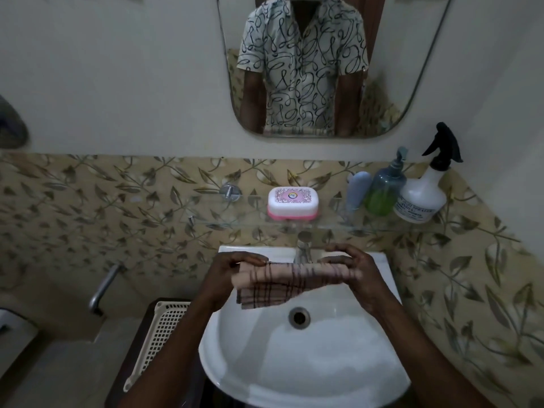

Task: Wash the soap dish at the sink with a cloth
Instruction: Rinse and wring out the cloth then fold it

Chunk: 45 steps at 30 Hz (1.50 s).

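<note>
Shelf [223, 223] of clear glass runs along the leaf-pattern tiles above the sink [306, 375]. On its right end stand three containers close together: a pale tube [357, 189], a pump bottle [384, 189] with green liquid, and a white spray bottle [424, 198] with a black trigger. The soap dish [293, 203], white lid on a pink base, sits closed on the shelf near the middle, apart from the bottles. Right below it the tap [303, 245] rises at the back of the sink, between the dish and the hands. A mirror [312, 66] hangs on the wall above. Left of the sink a cream basket [159, 331] with a grid pattern leans low, and a metal pipe [103, 287] comes out of the wall.

Both hands are over the basin, in front of the tap. The left hand [232, 272] and the right hand [360, 272] each pinch one end of a checked cloth [279, 285], which is folded and stretched between them. The fingers are closed on the cloth. The dish is above and behind the hands, not touched by them.
</note>
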Each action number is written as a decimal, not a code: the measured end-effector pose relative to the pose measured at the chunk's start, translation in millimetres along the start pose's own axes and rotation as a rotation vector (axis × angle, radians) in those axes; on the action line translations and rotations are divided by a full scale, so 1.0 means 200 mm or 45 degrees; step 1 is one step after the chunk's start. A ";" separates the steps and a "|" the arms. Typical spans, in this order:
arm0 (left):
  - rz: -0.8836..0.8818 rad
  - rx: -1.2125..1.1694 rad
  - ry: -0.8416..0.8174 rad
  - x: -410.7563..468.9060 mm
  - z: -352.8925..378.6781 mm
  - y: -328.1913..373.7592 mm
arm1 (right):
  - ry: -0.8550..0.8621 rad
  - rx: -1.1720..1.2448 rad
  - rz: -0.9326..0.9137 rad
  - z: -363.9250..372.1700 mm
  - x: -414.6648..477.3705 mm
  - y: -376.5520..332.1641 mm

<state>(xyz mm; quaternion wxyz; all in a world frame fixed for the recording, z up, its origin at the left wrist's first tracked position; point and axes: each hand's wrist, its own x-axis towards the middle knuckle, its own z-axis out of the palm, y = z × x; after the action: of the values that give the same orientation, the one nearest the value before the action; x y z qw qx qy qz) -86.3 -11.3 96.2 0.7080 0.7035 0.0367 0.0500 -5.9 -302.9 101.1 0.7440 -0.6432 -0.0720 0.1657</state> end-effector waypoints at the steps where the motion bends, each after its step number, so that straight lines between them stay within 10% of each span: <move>1: -0.009 0.027 0.009 0.01 0.00 0.00 | 0.053 -0.056 -0.006 0.02 0.01 0.01; 12: -0.259 -0.131 -0.020 0.08 -0.07 -0.01 | 0.018 -0.218 0.089 0.06 0.11 -0.05; 18: -0.485 -0.695 -0.076 0.00 -0.06 -0.08 | -0.024 0.244 0.498 0.05 0.09 0.03; 22: -0.597 -0.440 -0.114 -0.05 0.00 -0.17 | -0.003 -0.147 0.450 0.07 0.07 0.08; 27: -0.623 -0.398 0.109 -0.07 -0.01 -0.20 | 0.092 -0.422 0.382 0.15 0.07 0.13; 32: -0.683 -0.280 0.266 -0.15 -0.09 -0.26 | 0.195 0.002 0.701 0.28 0.11 0.20; 45: -0.563 -0.944 1.032 -0.74 -0.76 -0.50 | -0.587 -0.781 0.243 1.48 0.39 0.48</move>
<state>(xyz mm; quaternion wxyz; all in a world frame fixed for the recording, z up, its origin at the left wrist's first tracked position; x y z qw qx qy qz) -250.2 121.7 -6.9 0.8298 0.3096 0.4300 0.1752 -42.1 10.6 46.4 0.4629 -0.7854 -0.2232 0.3450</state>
